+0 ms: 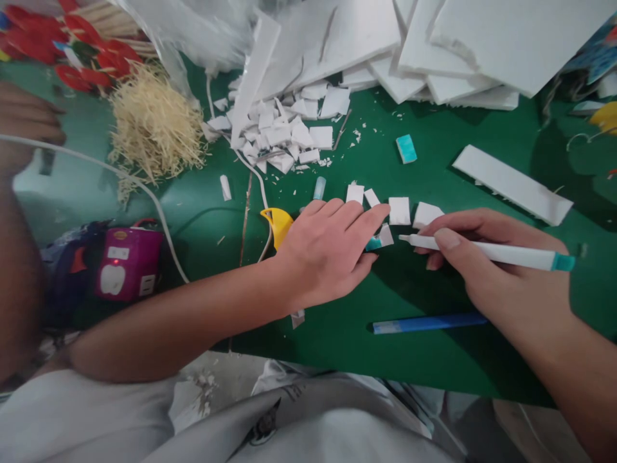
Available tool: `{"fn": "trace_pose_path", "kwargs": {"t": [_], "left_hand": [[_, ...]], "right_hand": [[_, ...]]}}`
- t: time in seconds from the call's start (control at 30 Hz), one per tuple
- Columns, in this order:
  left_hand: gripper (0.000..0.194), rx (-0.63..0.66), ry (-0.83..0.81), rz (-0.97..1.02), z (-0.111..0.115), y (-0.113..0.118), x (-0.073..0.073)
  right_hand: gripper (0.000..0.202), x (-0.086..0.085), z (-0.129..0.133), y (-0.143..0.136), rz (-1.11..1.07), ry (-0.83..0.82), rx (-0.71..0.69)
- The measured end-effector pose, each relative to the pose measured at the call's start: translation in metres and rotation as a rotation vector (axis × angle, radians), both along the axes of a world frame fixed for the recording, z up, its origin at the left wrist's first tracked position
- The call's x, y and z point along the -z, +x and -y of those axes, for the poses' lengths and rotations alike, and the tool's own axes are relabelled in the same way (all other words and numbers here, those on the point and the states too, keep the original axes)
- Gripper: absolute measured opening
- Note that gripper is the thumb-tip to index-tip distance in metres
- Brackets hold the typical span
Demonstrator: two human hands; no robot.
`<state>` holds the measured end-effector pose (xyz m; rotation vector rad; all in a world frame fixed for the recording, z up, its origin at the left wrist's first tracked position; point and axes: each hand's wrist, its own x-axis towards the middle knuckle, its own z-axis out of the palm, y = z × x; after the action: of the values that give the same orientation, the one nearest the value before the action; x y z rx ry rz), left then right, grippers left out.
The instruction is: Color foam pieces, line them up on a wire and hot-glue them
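Note:
My right hand (496, 257) grips a white marker pen (511, 254) with a turquoise end, its tip pointing left. Just beyond that tip is a small white foam piece (385, 236), part of it coloured turquoise. My left hand (332, 247) holds this piece between thumb and forefinger, palm down, hiding some of it. Several uncoloured foam pieces, including a square one (399, 211), lie around the fingers. Farther back rests a turquoise-topped foam block (406, 148). A yellow tool (277, 225) is partly hidden behind my left wrist.
Broken foam (289, 128) is heaped at the back, near stacked foam sheets (453, 45). A foam strip (513, 184) lies right, a blue pen (429, 323) in front. Straw-like shreds (152, 122), a purple power box (129, 262), a white cable (154, 196) and another person's hand (29, 122) are left.

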<state>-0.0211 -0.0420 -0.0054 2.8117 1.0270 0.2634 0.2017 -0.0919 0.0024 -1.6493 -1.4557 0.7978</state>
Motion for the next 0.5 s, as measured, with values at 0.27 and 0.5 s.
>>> {"fn": "trace_pose_path", "kwargs": {"t": [0.27, 0.5], "left_hand": [[0.05, -0.023, -0.102, 0.015, -0.0021, 0.0015, -0.0021], [0.047, -0.031, -0.157, 0.007, -0.0035, 0.0025, -0.0039]], "right_hand": [[0.014, 0.0075, 0.0016, 0.0016, 0.067, 0.107, -0.058], [0.016, 0.0096, 0.003, 0.002, 0.093, 0.093, -0.032]]}}
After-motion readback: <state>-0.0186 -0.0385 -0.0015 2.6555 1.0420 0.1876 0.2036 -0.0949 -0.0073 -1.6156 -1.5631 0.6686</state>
